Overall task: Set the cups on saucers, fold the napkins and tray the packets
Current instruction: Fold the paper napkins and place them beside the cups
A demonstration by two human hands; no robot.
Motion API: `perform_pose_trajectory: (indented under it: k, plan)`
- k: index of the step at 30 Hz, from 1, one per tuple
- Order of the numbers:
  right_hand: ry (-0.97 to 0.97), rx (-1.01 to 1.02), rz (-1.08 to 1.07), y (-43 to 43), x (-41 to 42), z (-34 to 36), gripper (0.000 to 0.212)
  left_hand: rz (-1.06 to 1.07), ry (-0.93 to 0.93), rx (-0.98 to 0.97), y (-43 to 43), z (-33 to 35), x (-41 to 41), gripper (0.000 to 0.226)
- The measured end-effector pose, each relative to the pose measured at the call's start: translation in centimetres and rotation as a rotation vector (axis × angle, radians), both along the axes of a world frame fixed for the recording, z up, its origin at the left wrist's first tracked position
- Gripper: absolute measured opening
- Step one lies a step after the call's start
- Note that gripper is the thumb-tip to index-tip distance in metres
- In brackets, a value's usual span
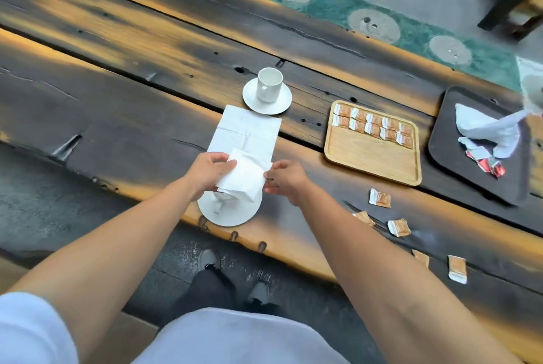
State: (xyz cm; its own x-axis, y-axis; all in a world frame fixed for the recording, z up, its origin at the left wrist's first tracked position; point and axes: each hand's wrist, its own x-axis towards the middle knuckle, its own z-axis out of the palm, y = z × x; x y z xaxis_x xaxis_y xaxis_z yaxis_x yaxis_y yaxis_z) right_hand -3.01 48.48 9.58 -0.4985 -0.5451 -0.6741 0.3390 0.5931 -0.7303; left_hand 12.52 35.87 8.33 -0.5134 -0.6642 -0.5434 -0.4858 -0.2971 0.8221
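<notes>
Left hand (210, 169) fingers pinched folded napkin (244, 177); right hand (283, 178) fingers pinched its opposite edge; cup (219, 202) beneath fingers.

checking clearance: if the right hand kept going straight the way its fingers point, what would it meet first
The right hand points left, toward the folded napkin held by the left hand. Its fingertips are already at the napkin's edge, so that comes first, then probably the left hand; depth is unclear.
</notes>
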Motion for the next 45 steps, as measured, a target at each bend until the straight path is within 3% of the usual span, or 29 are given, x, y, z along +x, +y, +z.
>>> perform_pose_trajectory:
  k: [6, 9, 13, 22, 28, 35, 45]
  plan:
    - [0.016, 0.097, -0.135, 8.1, -1.7, -1.1, 0.015, -0.128, -0.083, -0.046, 7.0, -1.9, -3.5, 0.019]
    - [0.011, 0.147, -0.195, 10.8, -2.0, -2.1, 0.016, -0.193, -0.154, -0.095, 9.6, -3.5, -4.6, 0.012]
    - [0.003, 0.172, -0.236, 12.7, -1.8, -3.9, 0.024, -0.285, -0.278, -0.161, 11.6, -6.1, -5.1, 0.023]
    - [-0.028, 0.281, -0.203, 14.1, -0.9, -8.9, 0.020, -0.308, -0.484, -0.258, 13.6, -10.0, -5.1, 0.033]
    - [-0.025, 0.323, -0.162, 13.1, -1.8, -11.1, 0.012, -0.330, -0.567, -0.339, 13.7, -11.3, -5.9, 0.015]
    - [0.007, 0.384, -0.112, 12.2, -2.7, -12.4, 0.018, -0.484, -0.731, -0.572, 14.1, -11.8, -6.4, 0.033]
    - [0.155, 0.490, 0.096, 12.2, -3.4, -11.5, 0.018, -0.527, -0.765, -0.593, 14.1, -11.6, -6.5, 0.030]
